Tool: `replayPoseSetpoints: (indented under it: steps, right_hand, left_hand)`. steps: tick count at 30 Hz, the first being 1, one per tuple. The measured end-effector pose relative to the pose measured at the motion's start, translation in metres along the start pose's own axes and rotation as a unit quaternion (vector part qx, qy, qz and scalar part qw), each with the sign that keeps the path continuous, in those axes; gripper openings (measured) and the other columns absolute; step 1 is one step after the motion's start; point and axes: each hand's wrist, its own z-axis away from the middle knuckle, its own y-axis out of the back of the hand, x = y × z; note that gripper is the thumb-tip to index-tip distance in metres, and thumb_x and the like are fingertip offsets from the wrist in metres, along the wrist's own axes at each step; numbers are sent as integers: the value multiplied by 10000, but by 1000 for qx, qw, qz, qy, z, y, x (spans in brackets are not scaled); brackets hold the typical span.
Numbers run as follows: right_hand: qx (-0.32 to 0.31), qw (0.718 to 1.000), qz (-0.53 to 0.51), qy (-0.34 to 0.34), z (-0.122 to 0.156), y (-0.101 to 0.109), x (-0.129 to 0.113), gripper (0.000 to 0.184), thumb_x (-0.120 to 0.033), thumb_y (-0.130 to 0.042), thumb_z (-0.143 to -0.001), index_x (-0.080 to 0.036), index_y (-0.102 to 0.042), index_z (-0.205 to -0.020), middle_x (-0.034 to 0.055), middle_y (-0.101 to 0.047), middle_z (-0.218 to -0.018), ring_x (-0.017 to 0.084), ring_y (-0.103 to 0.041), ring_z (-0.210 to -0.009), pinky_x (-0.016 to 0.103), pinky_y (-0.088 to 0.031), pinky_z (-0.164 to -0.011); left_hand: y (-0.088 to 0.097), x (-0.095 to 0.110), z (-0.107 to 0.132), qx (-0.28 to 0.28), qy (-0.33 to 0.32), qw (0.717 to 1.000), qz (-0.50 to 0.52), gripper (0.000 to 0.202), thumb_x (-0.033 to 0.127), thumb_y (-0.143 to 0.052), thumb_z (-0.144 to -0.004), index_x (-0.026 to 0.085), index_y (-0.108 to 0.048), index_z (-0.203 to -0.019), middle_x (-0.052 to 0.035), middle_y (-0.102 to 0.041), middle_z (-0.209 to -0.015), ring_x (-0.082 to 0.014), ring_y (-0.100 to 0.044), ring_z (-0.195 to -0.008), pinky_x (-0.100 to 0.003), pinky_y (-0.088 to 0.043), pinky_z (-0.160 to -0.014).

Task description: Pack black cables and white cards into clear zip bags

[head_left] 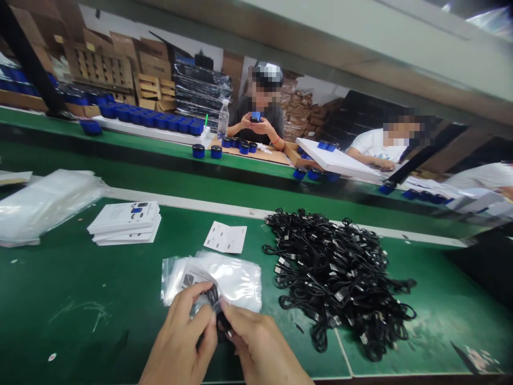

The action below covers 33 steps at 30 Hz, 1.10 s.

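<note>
My left hand and my right hand meet at the near edge of the green table. Together they pinch a small clear plastic bag and a coiled black cable at the bag's mouth. Under and behind them lies a short pile of clear bags. A big heap of coiled black cables spreads out just right of my hands. A single white leaflet lies behind the bags, and a stack of white leaflets stands further left.
A pile of clear plastic bags lies at far left. Beyond a green conveyor, other people sit handling blue round items; rows of the same items, a water bottle, a white box and cardboard cartons stand there.
</note>
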Motion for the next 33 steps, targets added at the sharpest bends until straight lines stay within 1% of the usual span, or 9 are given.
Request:
replayPoseSetpoints:
  steps: [4, 10, 13, 16, 19, 21, 24, 29, 33]
  right_hand:
    - [-10, 1000, 15, 16, -1, -3, 3, 356, -23, -465, -776, -185, -656, -1029, 51, -717, -877, 193, -670, -728, 230, -497, -658]
    - [283, 957, 33, -62, -4, -43, 27, 149, -109, -539, -752, -204, -608, -660, -4, -648, -610, 151, -605, -546, 207, -419, -541]
    - [332, 931, 40, -143, -7, -53, 32, 115, -137, -599, -678, -211, -510, -677, -34, -557, -585, 141, -546, -517, 212, -395, -516]
    - [287, 941, -61, -169, -10, -46, 32, 236, -198, -645, -686, -191, -518, -885, -31, -584, -673, 136, -553, -562, 211, -419, -549]
    - [151, 972, -119, -136, -10, -33, 29, 112, -139, -595, -708, -197, -503, -687, -52, -559, -603, 110, -497, -537, 193, -363, -517]
    - [106, 980, -101, -138, -10, -24, 25, 226, -95, -605, -681, -193, -442, -560, -75, -481, -530, 92, -424, -503, 187, -296, -481]
    - [90, 984, -100, -112, -10, -12, 16, 176, -55, -596, -687, -185, -532, -587, -68, -499, -567, 98, -440, -549, 192, -321, -527]
    - [101, 929, -342, -103, -9, -8, 11, 171, -247, -540, -831, -184, -614, -972, 10, -628, -777, 145, -564, -691, 244, -437, -647]
    - [160, 921, -334, -120, -8, -20, 20, 137, -289, -640, -739, -168, -591, -780, -1, -569, -699, 144, -507, -652, 253, -399, -634]
  left_hand:
    - [2, -1, 0, -22, -21, 1000, 8, 148, 125, -416, -873, 225, -521, -848, -75, -383, -1232, -225, -462, -1088, -374, -451, -861]
    - [1, 11, -1, 1, -14, 1000, 28, 171, 99, -384, -867, 208, -515, -855, -92, -384, -1233, -247, -410, -1158, -398, -395, -911]
    - [-3, 19, 0, 22, -38, 999, 32, 195, 65, -405, -838, 205, -536, -877, -89, -390, -1233, -245, -400, -1166, -395, -367, -932]
    - [-5, 24, 3, 38, -70, 997, 24, 207, 37, -430, -789, 212, -540, -793, -67, -446, -1243, -240, -419, -1181, -380, -358, -928]
    - [3, 22, 2, 30, -75, 997, -16, 157, 97, -494, -769, 243, -533, -728, -37, -600, -1174, -270, -493, -1170, -438, -343, -895]
    - [14, 14, -3, -12, -51, 999, -14, 98, 225, -600, -752, 277, -563, -826, -34, -669, -1124, -294, -570, -1105, -483, -350, -896]
    - [32, 1, -16, -105, 14, 994, 25, 514, 332, -726, -673, 310, -549, -1154, -1, -735, -980, -255, -674, -927, -367, -503, -790]
    - [41, -2, -30, -134, 178, 963, 152, 159, 365, -611, -760, 284, -687, -874, 40, -745, -811, -172, -693, -718, -215, -521, -653]
    - [35, 10, -28, -79, 265, 928, 248, 201, 420, -624, -738, 235, -620, -659, 63, -606, -566, -132, -575, -554, -186, -448, -539]
